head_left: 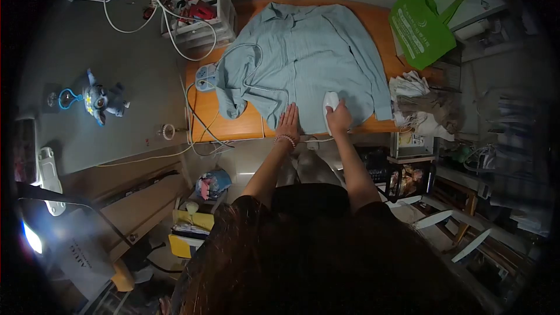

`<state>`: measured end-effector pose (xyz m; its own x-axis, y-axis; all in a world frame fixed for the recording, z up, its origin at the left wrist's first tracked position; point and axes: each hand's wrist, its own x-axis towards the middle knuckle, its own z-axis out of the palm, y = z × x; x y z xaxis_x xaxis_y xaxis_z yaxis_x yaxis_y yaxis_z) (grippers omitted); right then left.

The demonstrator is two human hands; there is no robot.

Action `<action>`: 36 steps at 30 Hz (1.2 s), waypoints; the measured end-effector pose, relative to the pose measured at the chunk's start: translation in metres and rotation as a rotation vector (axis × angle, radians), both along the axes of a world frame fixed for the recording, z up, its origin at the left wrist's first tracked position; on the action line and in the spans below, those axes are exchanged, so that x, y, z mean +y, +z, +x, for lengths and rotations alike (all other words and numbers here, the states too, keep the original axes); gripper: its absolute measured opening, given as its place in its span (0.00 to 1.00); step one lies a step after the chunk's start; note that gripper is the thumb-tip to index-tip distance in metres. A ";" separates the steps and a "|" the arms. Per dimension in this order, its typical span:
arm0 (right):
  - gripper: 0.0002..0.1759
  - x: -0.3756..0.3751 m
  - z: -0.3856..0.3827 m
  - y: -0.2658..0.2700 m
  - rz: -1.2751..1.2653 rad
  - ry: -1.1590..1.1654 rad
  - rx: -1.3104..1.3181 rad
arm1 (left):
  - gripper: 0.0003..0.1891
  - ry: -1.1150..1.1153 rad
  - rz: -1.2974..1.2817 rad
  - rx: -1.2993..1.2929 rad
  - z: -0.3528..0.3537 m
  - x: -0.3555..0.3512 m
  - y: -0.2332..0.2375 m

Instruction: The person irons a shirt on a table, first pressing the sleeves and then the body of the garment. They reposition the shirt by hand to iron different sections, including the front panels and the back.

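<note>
A light blue-green long-sleeved shirt (315, 52) lies spread across the orange wooden table (201, 118), its collar at the far side. My left hand (287, 126) rests flat on the shirt's near edge with fingers stretched out, a beaded bracelet at the wrist. To its right, my right hand (339, 118) is closed around a small white handheld iron (331, 100), which lies against the lower part of the shirt. The sleeve on the left is folded and rumpled; the one on the right runs down along the table's right side.
A power strip (206, 77) with cables sits left of the shirt. Behind it stands a white plastic drawer box (213, 29) holding small items. A green bag (421, 23) and crumpled cloths (411, 84) are on the right. A blue plush toy (98, 100) lies on the grey surface.
</note>
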<state>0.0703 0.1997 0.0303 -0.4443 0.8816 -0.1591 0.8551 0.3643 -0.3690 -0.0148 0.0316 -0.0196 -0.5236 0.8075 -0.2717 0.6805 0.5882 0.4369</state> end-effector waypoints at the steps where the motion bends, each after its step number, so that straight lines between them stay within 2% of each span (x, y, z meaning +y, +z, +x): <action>1: 0.32 0.004 0.002 0.002 -0.002 0.003 0.000 | 0.39 0.003 -0.002 0.000 0.000 0.000 -0.001; 3: 0.32 0.014 0.009 0.002 0.016 -0.023 0.016 | 0.38 -0.018 -0.043 0.083 0.001 0.001 -0.001; 13: 0.34 0.050 0.029 0.007 -0.016 -0.132 0.011 | 0.37 -0.003 -0.125 0.117 0.004 0.006 0.000; 16: 0.28 0.052 0.030 0.008 -0.009 -0.178 -0.018 | 0.37 -0.007 -0.139 0.135 0.005 0.005 0.003; 21: 0.24 0.027 0.023 0.022 0.033 -0.223 0.167 | 0.36 0.006 -0.065 0.183 0.008 0.007 0.011; 22: 0.23 0.017 0.017 0.028 0.009 -0.154 0.249 | 0.36 0.000 -0.061 0.183 0.012 0.007 0.005; 24: 0.23 -0.003 0.000 0.047 -0.079 -0.053 0.177 | 0.37 0.005 -0.031 0.245 0.020 0.005 -0.008; 27: 0.22 -0.026 -0.024 0.023 -0.026 0.062 0.196 | 0.34 0.086 -0.027 0.231 0.034 0.006 -0.019; 32: 0.20 -0.045 -0.040 0.010 -0.075 0.118 0.148 | 0.33 0.053 -0.083 0.172 0.035 0.001 -0.016; 34: 0.24 -0.047 -0.040 0.006 -0.127 0.142 0.122 | 0.33 0.034 -0.079 0.182 0.033 -0.003 -0.023; 36: 0.24 -0.046 -0.041 0.003 -0.119 0.117 0.135 | 0.33 0.018 -0.105 0.226 0.033 -0.002 -0.025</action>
<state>0.0297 0.1537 0.0331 -0.5671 0.8012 -0.1909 0.7493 0.4056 -0.5234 0.0178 0.0297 -0.0445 -0.5947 0.7709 -0.2282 0.7428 0.6355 0.2106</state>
